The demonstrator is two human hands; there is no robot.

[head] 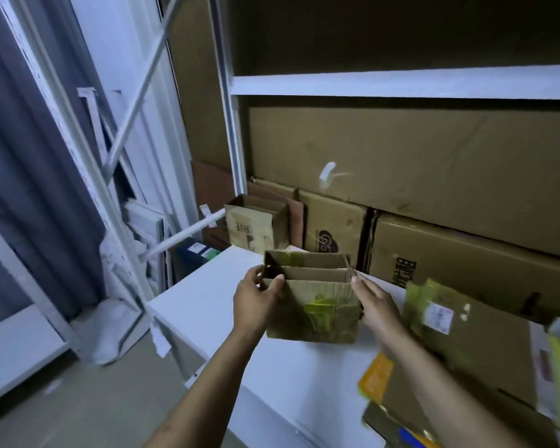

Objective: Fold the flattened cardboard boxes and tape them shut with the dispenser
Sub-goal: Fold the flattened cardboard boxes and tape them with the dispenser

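Note:
A small brown cardboard box (314,305) stands upright on the white table (227,315), its top open and yellowish tape stuck on its front face. My left hand (256,302) grips its left top corner, thumb over the front flap. On the box's right edge lies my right hand (374,302), fingers straight against the side. Flattened cardboard pieces (459,337) lie on the table to the right, one bearing a white label. No tape dispenser is in view.
Large brown cartons (434,176) fill the white shelf behind the table. An open small box (256,227) stands at the table's far left corner. A metal rack frame (126,150) and grey curtain (29,156) are left; bare floor lies below.

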